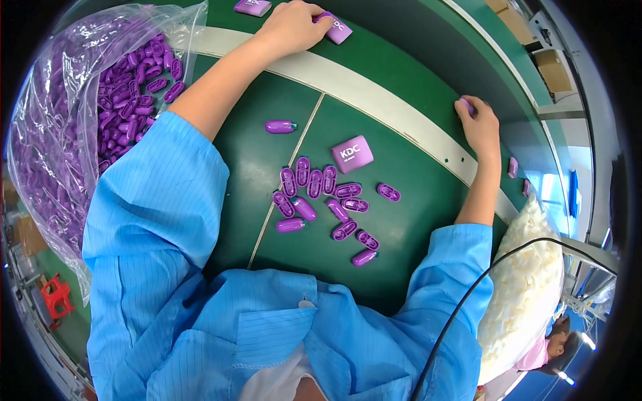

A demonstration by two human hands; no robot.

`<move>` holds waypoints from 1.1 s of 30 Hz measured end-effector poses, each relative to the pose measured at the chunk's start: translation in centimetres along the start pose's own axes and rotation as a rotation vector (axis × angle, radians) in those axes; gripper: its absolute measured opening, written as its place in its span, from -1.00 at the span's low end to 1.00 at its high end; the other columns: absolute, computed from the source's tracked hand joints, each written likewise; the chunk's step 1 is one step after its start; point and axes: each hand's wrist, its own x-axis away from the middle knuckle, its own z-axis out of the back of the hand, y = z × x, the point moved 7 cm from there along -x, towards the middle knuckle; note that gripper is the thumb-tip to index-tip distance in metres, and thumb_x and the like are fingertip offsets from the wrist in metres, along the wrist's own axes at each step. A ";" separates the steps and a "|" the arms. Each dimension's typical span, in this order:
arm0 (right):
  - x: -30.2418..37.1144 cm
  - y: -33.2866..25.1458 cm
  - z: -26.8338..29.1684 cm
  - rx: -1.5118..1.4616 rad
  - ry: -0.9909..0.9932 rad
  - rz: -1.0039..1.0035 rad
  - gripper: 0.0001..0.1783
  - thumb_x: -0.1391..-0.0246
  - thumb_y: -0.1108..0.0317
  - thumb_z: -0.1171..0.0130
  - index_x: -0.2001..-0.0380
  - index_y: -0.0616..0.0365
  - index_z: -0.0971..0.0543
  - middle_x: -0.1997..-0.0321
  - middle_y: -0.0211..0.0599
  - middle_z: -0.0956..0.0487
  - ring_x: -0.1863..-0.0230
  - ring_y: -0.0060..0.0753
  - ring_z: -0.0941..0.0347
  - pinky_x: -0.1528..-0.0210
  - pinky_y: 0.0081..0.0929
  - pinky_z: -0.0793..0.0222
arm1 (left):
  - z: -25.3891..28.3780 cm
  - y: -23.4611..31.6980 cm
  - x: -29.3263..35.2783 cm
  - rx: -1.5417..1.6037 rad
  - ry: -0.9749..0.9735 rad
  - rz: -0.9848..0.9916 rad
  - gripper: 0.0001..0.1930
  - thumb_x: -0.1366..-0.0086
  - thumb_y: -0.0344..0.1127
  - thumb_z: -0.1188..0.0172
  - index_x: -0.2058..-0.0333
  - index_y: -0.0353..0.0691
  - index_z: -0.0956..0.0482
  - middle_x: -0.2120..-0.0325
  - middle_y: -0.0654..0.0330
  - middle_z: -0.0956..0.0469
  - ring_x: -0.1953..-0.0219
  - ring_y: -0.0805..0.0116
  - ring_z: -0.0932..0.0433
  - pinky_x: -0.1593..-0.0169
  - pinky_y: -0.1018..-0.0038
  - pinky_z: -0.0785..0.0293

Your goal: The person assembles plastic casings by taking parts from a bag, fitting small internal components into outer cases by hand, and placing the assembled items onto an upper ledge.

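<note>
My left hand (292, 30) is stretched to the far strip, its fingers closed on a small purple piece (322, 16). Right beside these fingers lies a purple rectangular case (340, 31) with white lettering. Far to the right, my right hand (480, 123) pinches another purple piece (469, 107), mostly covered by the fingers. On the green table (267, 174) between my arms, several oval purple shells (315, 184) lie loose, some hollow side up, others showing rounded backs. Above them sits a lettered purple case (352, 154). A single purple shell (280, 126) lies apart at the left.
A clear plastic bag (60, 134) full of purple shells stands at my left. Cream-coloured pieces fill a bag (525, 287) at my right, with a black cable (461, 304) in front. Another purple case (253, 7) lies at the far edge. A red stool (57, 297) stands lower left.
</note>
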 end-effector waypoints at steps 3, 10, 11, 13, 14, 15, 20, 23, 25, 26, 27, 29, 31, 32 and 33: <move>0.9 -1.4 0.3 0.018 -0.150 -0.178 -0.63 0.10 0.13 -0.20 0.32 0.22 -0.56 0.25 -0.05 -0.55 0.26 -0.13 -0.50 0.14 -0.33 -0.38 | 2.5 2.7 2.9 0.071 0.232 -0.286 -0.69 -0.13 -0.18 -0.07 0.33 -0.33 -0.59 0.29 -0.15 -0.51 0.15 -0.05 -0.45 0.05 0.27 -0.35; 4.1 -10.1 -2.3 -1.106 -0.447 -0.221 -0.66 0.02 0.29 -0.24 0.21 0.25 -0.49 0.41 -0.40 -0.51 0.53 -0.71 -0.35 0.47 -0.79 -0.29 | 4.6 5.0 12.1 -0.125 -0.399 -0.253 -0.70 0.08 -0.39 -0.30 0.29 -0.27 -0.54 0.51 0.14 -0.45 0.50 0.27 -0.46 0.38 0.39 -0.42; 4.8 -12.1 -3.0 -1.251 -0.581 -0.211 -0.68 0.00 0.33 -0.22 0.20 0.27 -0.48 0.40 -0.37 -0.52 0.51 -0.68 -0.38 0.44 -0.78 -0.34 | 4.1 4.8 12.7 -0.120 -0.471 -0.258 -0.72 0.09 -0.43 -0.29 0.31 -0.28 -0.55 0.53 0.14 -0.45 0.51 0.25 -0.47 0.38 0.38 -0.42; 5.8 -14.1 -3.8 -1.335 -0.676 -0.226 -0.68 -0.02 0.37 -0.19 0.17 0.31 -0.47 0.34 -0.30 -0.54 0.44 -0.63 -0.45 0.33 -0.74 -0.43 | 3.7 5.3 12.4 -0.122 -0.438 -0.248 -0.77 0.05 -0.44 -0.29 0.34 -0.33 -0.56 0.52 0.15 -0.49 0.46 0.35 -0.51 0.37 0.47 -0.44; 6.0 -14.7 -3.9 -1.391 -0.698 -0.241 -0.70 -0.03 0.39 -0.18 0.17 0.31 -0.47 0.30 -0.24 -0.55 0.38 -0.58 -0.49 0.25 -0.70 -0.46 | 3.4 4.7 11.8 0.087 -0.437 -0.110 -0.78 0.00 -0.43 -0.27 0.32 -0.34 -0.55 0.48 0.14 -0.52 0.42 0.42 -0.52 0.36 0.51 -0.45; 6.2 -15.1 -4.1 -1.389 -0.701 -0.237 -0.70 -0.03 0.39 -0.18 0.17 0.31 -0.47 0.30 -0.24 -0.55 0.38 -0.58 -0.49 0.25 -0.70 -0.46 | 3.0 4.2 11.2 0.299 -0.434 0.027 -0.78 -0.06 -0.41 -0.26 0.30 -0.36 -0.54 0.44 0.13 -0.55 0.37 0.49 -0.53 0.35 0.55 -0.46; 5.9 -15.0 -3.8 -1.326 -0.543 -0.205 -0.71 -0.03 0.42 -0.16 0.17 0.34 -0.46 0.31 -0.24 -0.56 0.36 -0.59 -0.49 0.25 -0.70 -0.45 | -0.5 4.3 9.2 0.974 -0.354 0.208 -0.71 -0.16 -0.39 -0.19 0.15 -0.39 -0.49 0.32 0.16 -0.56 0.27 0.49 -0.54 0.17 0.58 -0.47; 5.7 -15.0 -3.6 -1.296 -0.505 -0.178 -0.71 -0.03 0.44 -0.16 0.17 0.35 -0.46 0.31 -0.23 -0.56 0.37 -0.60 -0.48 0.26 -0.71 -0.44 | -1.0 4.2 9.1 0.923 -0.306 0.181 -0.71 -0.16 -0.40 -0.19 0.14 -0.39 -0.49 0.30 0.14 -0.57 0.27 0.49 -0.54 0.19 0.58 -0.48; 5.7 -15.0 -3.4 -1.289 -0.478 -0.162 -0.71 -0.03 0.45 -0.15 0.17 0.36 -0.46 0.32 -0.22 -0.56 0.38 -0.60 -0.48 0.27 -0.70 -0.44 | -1.1 4.4 9.1 0.878 -0.309 0.185 -0.72 -0.16 -0.41 -0.19 0.15 -0.39 -0.50 0.32 0.14 -0.57 0.28 0.49 -0.55 0.20 0.59 -0.48; 5.7 -14.9 -3.3 -1.274 -0.451 -0.164 -0.71 -0.02 0.46 -0.16 0.18 0.37 -0.46 0.32 -0.21 -0.56 0.38 -0.59 -0.48 0.28 -0.70 -0.45 | -1.0 4.3 9.2 0.828 -0.302 0.184 -0.72 -0.15 -0.42 -0.19 0.16 -0.39 -0.51 0.33 0.13 -0.58 0.29 0.48 -0.55 0.21 0.59 -0.49; 5.9 -14.9 -3.2 -1.259 -0.426 -0.163 -0.71 -0.01 0.48 -0.16 0.18 0.38 -0.45 0.32 -0.20 -0.56 0.38 -0.58 -0.49 0.29 -0.69 -0.46 | -1.1 4.3 9.3 0.828 -0.299 0.187 -0.72 -0.15 -0.42 -0.19 0.16 -0.39 -0.51 0.33 0.13 -0.58 0.29 0.48 -0.55 0.21 0.59 -0.49; 5.9 -15.1 -2.9 -1.252 -0.407 -0.146 -0.71 -0.01 0.49 -0.17 0.18 0.38 -0.45 0.32 -0.19 -0.56 0.37 -0.57 -0.49 0.29 -0.68 -0.46 | -0.9 4.5 9.4 0.858 -0.268 0.134 -0.72 -0.15 -0.42 -0.20 0.16 -0.41 -0.52 0.36 0.15 -0.58 0.33 0.47 -0.56 0.26 0.60 -0.50; 6.2 -15.5 -2.6 -1.246 -0.389 -0.127 -0.71 0.00 0.51 -0.17 0.19 0.39 -0.45 0.32 -0.19 -0.56 0.37 -0.57 -0.49 0.29 -0.67 -0.47 | -0.5 5.0 9.8 0.835 -0.190 0.072 -0.72 -0.16 -0.43 -0.18 0.15 -0.41 -0.51 0.39 0.13 -0.59 0.35 0.47 -0.57 0.29 0.59 -0.50; 6.3 -15.6 -2.5 -1.245 -0.365 -0.122 -0.71 0.01 0.51 -0.17 0.19 0.40 -0.45 0.31 -0.18 -0.56 0.36 -0.56 -0.49 0.29 -0.67 -0.47 | 0.1 5.5 10.0 0.813 -0.122 0.011 -0.72 -0.16 -0.43 -0.17 0.14 -0.41 -0.50 0.43 0.10 -0.60 0.38 0.46 -0.57 0.32 0.59 -0.49; 6.3 -15.7 -2.4 -1.245 -0.341 -0.118 -0.71 0.01 0.52 -0.18 0.19 0.40 -0.45 0.31 -0.18 -0.56 0.36 -0.56 -0.50 0.29 -0.67 -0.48 | 0.4 5.7 10.5 0.810 -0.114 0.011 -0.72 -0.16 -0.43 -0.17 0.14 -0.41 -0.50 0.43 0.10 -0.60 0.38 0.46 -0.57 0.32 0.59 -0.49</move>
